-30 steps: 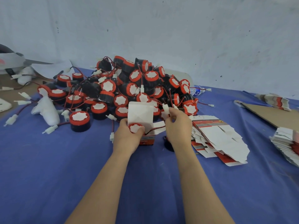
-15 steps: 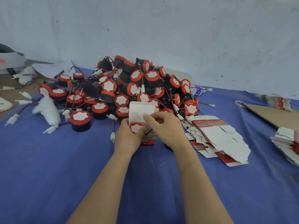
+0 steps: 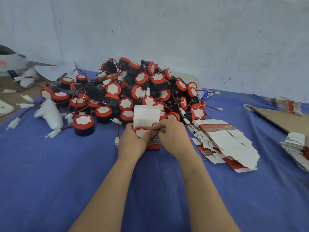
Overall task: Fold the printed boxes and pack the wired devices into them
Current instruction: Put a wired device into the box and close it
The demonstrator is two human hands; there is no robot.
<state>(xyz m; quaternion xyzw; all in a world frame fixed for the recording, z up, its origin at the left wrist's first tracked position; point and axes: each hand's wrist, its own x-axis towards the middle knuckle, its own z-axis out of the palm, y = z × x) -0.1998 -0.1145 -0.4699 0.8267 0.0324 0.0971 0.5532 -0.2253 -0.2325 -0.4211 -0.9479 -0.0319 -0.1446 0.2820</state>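
Note:
A small printed box (image 3: 153, 145) stands upright on the blue cloth (image 3: 50, 173), its white lid flap (image 3: 146, 114) raised. A round device with a red rim and white top (image 3: 141, 132) sits in the box's open mouth. My left hand (image 3: 132, 144) grips the box and device from the left. My right hand (image 3: 173, 139) pinches the device's red and black wire (image 3: 154, 127) at the opening. Behind them lies a big pile of the same wired devices (image 3: 133, 91). Flat unfolded boxes (image 3: 222, 143) are stacked to the right.
One device (image 3: 83, 125) stands alone at the left, near a white foam piece (image 3: 50, 114). A second stack of flat boxes (image 3: 297, 148) lies at the right edge beside a cardboard sheet (image 3: 280, 119). A water bottle (image 3: 204, 93) lies behind the pile.
My right hand came in from the right, where it held the white plug end, to the box mouth and now pinches the wire there. The left hand has held still.

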